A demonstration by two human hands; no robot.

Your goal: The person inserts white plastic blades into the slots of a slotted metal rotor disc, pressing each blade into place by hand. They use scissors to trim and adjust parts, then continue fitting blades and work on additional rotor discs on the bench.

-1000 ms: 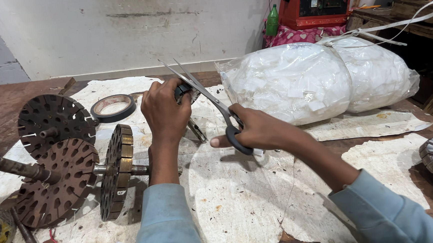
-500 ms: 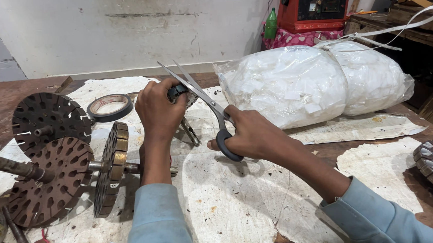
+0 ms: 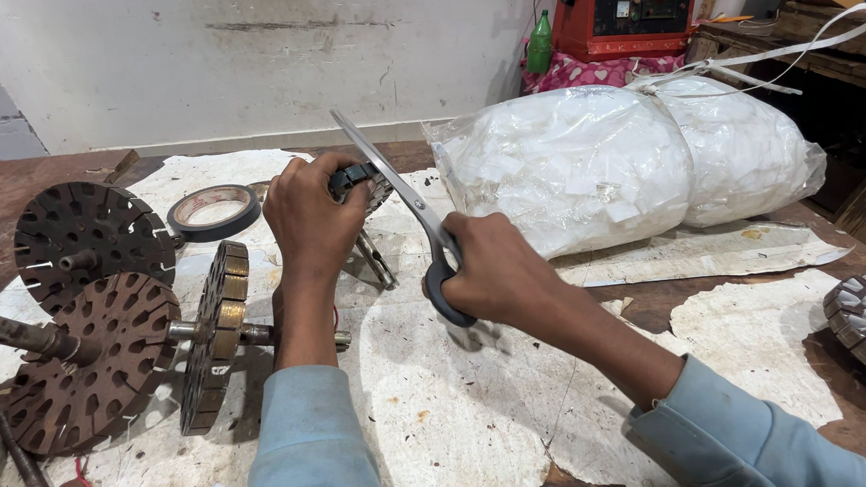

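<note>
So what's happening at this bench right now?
A person in light blue sleeves works at a paper-covered wooden table. The right hand holds long steel scissors with dark handles, blades pointing up toward a small dark round part gripped in the left hand. Rusty slotted metal discs on a shaft lie to the left, a big white plastic sack behind.

Both hands raised, seemingly closed (fisted)
</note>
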